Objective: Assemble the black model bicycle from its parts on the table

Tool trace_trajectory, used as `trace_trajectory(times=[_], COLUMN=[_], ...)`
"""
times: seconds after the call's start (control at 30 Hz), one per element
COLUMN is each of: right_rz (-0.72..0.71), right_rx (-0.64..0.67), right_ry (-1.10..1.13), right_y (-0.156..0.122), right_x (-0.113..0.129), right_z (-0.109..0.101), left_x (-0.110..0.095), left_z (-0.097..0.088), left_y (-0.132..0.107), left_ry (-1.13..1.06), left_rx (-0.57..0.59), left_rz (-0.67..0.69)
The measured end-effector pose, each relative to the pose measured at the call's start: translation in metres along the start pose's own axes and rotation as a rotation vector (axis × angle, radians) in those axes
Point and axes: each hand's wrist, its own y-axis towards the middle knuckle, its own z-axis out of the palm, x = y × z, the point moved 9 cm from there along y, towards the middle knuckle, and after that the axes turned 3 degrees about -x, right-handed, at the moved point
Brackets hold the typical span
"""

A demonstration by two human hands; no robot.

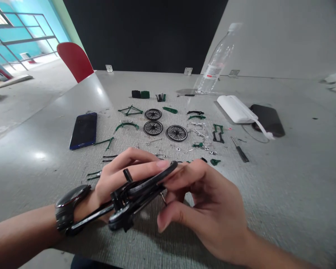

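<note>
Close to me, above the table's near edge, is a partly built black model bicycle (147, 185) with spoked-wheel rims, tilted. My left hand (126, 164) is closed around its far side, with fingers lying along the wheel. At the other end, my right hand (212, 209) grips the wheel's edge with bent fingers, the thumb held a little apart below. A thin silver pin (163, 198) pokes out near the right fingertips. Behind the hands lie three loose spoked wheels (177, 133), a green bicycle frame (130, 110) and a green mudguard (127, 125).
Small silver parts (197, 129) and green and black pieces (218, 132) are spread over the table. A screwdriver (242, 154), white power bank (236, 109) and dark flat case (268, 119) lie right. A phone (84, 130) lies left; a plastic bottle (217, 59) stands behind.
</note>
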Motion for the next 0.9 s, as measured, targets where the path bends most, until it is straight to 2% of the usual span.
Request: trace_trajectory(times=[0.2,0.33,0.57,0.9], right_rz=[-0.004,-0.030,-0.042,-0.077], right_rx=[-0.069,-0.097,-0.099,-0.100], right_ry=[-0.028,-0.072,-0.060,-0.064], right_y=[-0.001,-0.001,0.001,0.001], right_x=[-0.001,0.001,0.004,0.005], right_z=[-0.004,-0.007,-0.005,-0.004], left_x=[0.010,0.005,0.004,0.005], left_z=[0.003,0.000,0.001,0.001], left_y=[-0.006,-0.002,0.005,0.007], left_ry=[-0.037,-0.017,0.036,-0.038], left_rx=[0.034,-0.020,-0.050,-0.067], left_rz=[-0.025,0.013,0.013,-0.025])
